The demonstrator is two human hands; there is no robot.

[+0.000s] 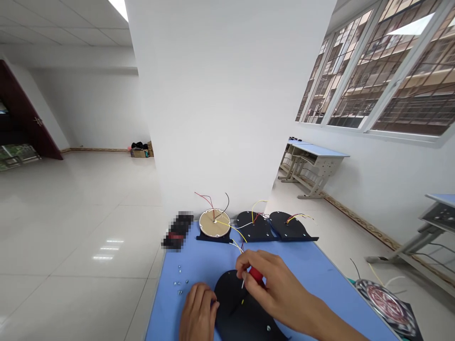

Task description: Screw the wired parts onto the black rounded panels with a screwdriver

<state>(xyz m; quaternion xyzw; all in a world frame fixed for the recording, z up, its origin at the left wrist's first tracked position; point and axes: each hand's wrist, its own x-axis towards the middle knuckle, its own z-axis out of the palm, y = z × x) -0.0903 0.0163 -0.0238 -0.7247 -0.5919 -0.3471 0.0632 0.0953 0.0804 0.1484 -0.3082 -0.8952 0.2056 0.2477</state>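
Note:
My right hand (275, 289) is closed around a red-handled screwdriver (255, 275), its tip pointing down at a black round plate (238, 308) lying on the blue table (313, 270). The fingers of my left hand (198, 312) are curled on the plate's left edge and hold it down. Thin white and yellow wires run up from near the screwdriver toward the far end of the table. Several small screws (180, 282) lie loose on the table left of the plate.
At the table's far end stand a beige disc (214, 223) with red and black wires and two black plates (254, 225) (288, 225) with wires. A blurred dark object (177, 230) is at the far left corner. A patterned disc (387, 303) lies at right. Desks (316, 158) line the window wall.

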